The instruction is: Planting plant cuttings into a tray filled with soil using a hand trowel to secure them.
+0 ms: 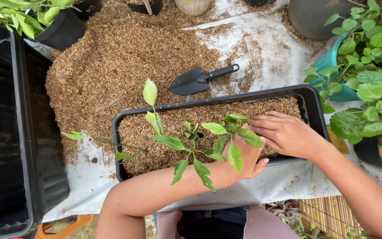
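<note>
Hands meet over the right part of a long black planter trough (pixel 308 99) filled with brown husk mulch (pixel 155 146). Left hand (pixel 249 158) reaches in from the near side, arm crossing the trough's near rim; it is curled around the base of a small leafy seedling (pixel 200 141), though leaves cover the fingers, so the exact grip cannot be told. Right hand (pixel 286 132) lies palm down, fingers extended and together, pressed flat on the mulch just right of the seedling's stem, gripping nothing. Seedling leans leftward across the trough, with its green leaves spread over the mulch and one long shoot reaching past the trough's left end. Black hand trowel (pixel 197 80) lies on the far side of the trough, blade left, handle pointing right, apart from both hands. Loose husk heap (pixel 111 62) covers much of a white ground sheet (pixel 266 48) far and left of the trough. Large empty black bin (pixel 5 132) stands at far left. Potted green plants (pixel 372 79) crowd the right edge, one in a teal pot (pixel 332 59); another leafy plant in a black pot (pixel 63 28) sits at far left.
</note>
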